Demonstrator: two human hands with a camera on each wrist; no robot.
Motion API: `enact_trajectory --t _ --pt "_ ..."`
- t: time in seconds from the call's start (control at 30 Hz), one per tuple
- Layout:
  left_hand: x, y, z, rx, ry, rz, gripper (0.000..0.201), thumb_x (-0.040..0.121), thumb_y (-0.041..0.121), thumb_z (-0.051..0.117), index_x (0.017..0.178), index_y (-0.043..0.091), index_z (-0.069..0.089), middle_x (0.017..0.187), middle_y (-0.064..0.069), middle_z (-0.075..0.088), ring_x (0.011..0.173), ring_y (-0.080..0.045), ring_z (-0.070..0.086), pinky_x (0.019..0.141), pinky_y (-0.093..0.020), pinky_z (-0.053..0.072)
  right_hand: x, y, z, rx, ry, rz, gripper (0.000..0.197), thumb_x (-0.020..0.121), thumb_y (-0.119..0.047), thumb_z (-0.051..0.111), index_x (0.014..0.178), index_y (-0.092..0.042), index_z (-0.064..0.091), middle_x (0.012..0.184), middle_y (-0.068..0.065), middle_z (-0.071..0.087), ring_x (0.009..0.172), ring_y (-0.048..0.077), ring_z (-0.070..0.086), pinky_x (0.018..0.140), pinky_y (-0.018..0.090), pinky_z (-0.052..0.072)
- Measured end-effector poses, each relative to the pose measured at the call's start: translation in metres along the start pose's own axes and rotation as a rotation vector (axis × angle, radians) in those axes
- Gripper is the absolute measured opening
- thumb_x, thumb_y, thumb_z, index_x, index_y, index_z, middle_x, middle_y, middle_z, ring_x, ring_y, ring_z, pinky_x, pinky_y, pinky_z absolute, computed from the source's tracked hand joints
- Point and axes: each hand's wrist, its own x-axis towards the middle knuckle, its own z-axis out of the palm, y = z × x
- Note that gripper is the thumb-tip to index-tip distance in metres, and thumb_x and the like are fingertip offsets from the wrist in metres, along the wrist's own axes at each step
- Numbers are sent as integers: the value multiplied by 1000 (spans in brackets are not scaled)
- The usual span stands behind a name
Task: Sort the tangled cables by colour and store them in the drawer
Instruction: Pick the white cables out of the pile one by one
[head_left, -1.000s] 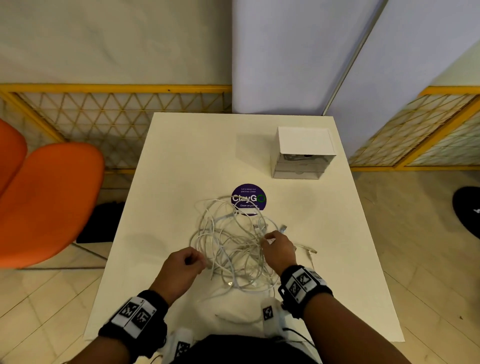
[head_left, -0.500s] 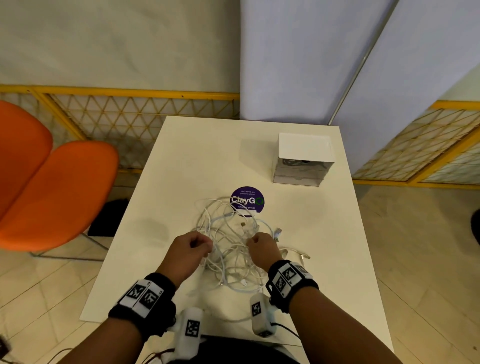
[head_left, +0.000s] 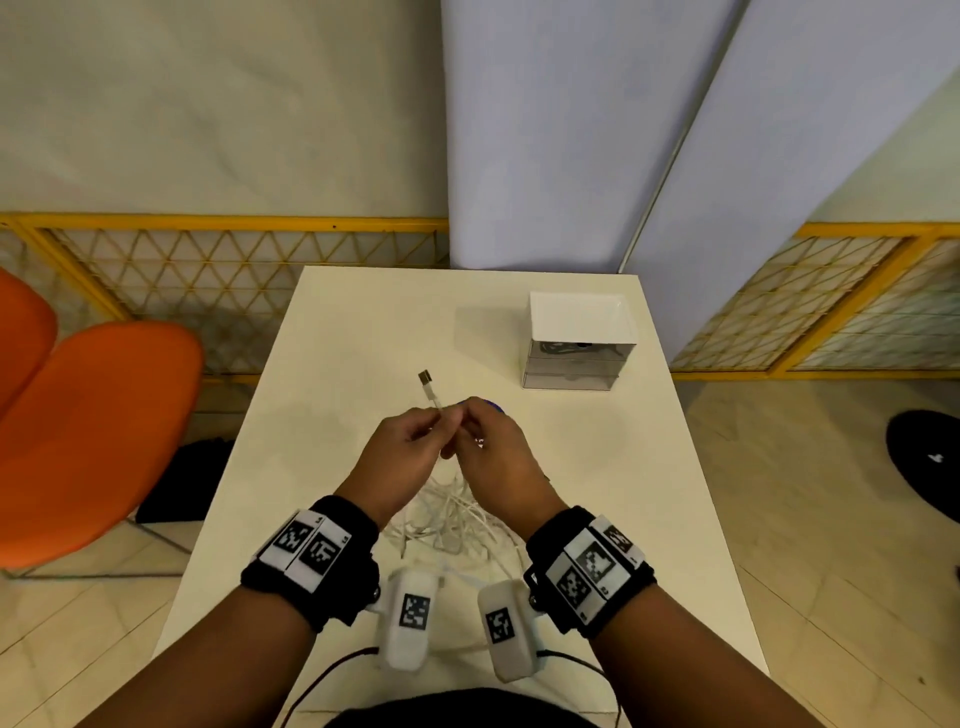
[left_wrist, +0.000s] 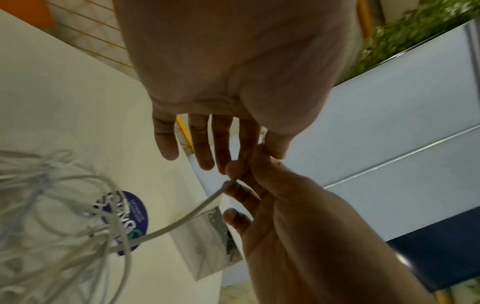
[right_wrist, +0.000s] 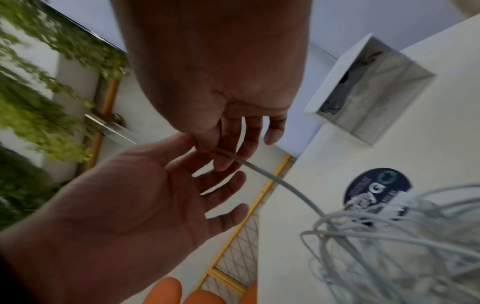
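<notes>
A tangle of white cables (head_left: 447, 519) lies on the white table (head_left: 363, 332) below my raised hands. One white cable (left_wrist: 182, 218) rises out of the tangle, and its USB plug (head_left: 427, 382) sticks up above my fingers. My left hand (head_left: 434, 418) pinches this cable just below the plug. My right hand (head_left: 470, 415) pinches the same cable (right_wrist: 272, 179) right beside it, fingertips touching. A small clear drawer box (head_left: 574, 343) with a white top stands at the far right of the table, with dark cables showing in its top drawer.
A round purple sticker (left_wrist: 130, 218) on the table lies under the tangle's far edge. An orange chair (head_left: 93, 431) stands left of the table, with a black object (head_left: 182, 483) on the floor beside it. Yellow mesh railings and pale panels stand behind.
Both hands have risen off the tangle and met above it, lifting one cable end with its plug. The head view has tipped up and shifted.
</notes>
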Motion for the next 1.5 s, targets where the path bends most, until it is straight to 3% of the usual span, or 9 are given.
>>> enact_trajectory --t 0.17,0.3,0.4,0.6,0.67,0.77,1.1,1.4,1.5 --pt "5 30 -20 -64 62 75 35 102 35 54 83 16 75 87 -13 73 74 -10 64 83 -39 54 1 -45 2 72 28 -97 14 101 -12 51 94 -17 62 78 -2 65 72 8 61 69 28 54" --pt "-1 51 -38 -41 99 207 31 103 35 51 94 24 79 94 6 77 88 -3 67 83 -25 48 -6 -58 -2 -21 35 -164 19 100 -21 56 83 -25 61 72 -3 66 70 17 63 70 35 53" --pt "-5 76 -55 -79 178 316 39 105 34 47 86 15 77 90 2 78 90 -9 70 87 -32 51 -14 -42 -1 -75 -8 -131 23 101 -20 55 79 -20 61 74 -1 66 67 24 59 65 33 47" --pt "-25 126 -83 -351 91 452 41 107 26 40 77 6 60 57 -3 55 53 -22 57 71 -44 60 -36 27 10 -126 -38 -33 25 102 -16 52 80 -16 62 70 -10 64 58 4 50 59 24 41" --pt "-32 136 -88 -395 66 450 44 108 29 37 74 8 55 52 2 37 46 -15 35 50 -33 48 -41 44 14 -131 -32 -17 27 103 -15 50 79 -20 61 66 -12 61 56 6 51 58 31 44" --pt "-43 145 -93 -387 34 438 47 109 32 35 70 9 48 49 7 27 42 -10 20 45 -23 22 -45 59 19 -135 -34 1 27 103 -14 49 80 -21 60 69 -15 62 54 8 52 59 33 47" --pt "-74 168 -105 -463 -66 594 46 109 29 30 70 11 46 49 9 26 41 -7 17 46 -24 16 -35 84 25 -110 -38 58 22 103 -16 50 88 -13 67 84 -4 69 51 19 58 60 24 48" --pt "-64 138 -91 -163 -109 405 35 84 42 73 61 18 64 50 -10 30 45 -18 19 44 -30 17 -21 68 6 -270 33 39 16 97 -25 62 92 -21 77 83 -2 74 76 16 64 74 36 52" --pt "-53 116 -75 -64 -108 254 25 88 23 74 68 8 69 43 8 49 39 -1 42 46 -11 34 -19 47 1 -322 61 -72 15 96 -27 63 93 -23 77 89 -5 76 82 14 68 75 38 54"
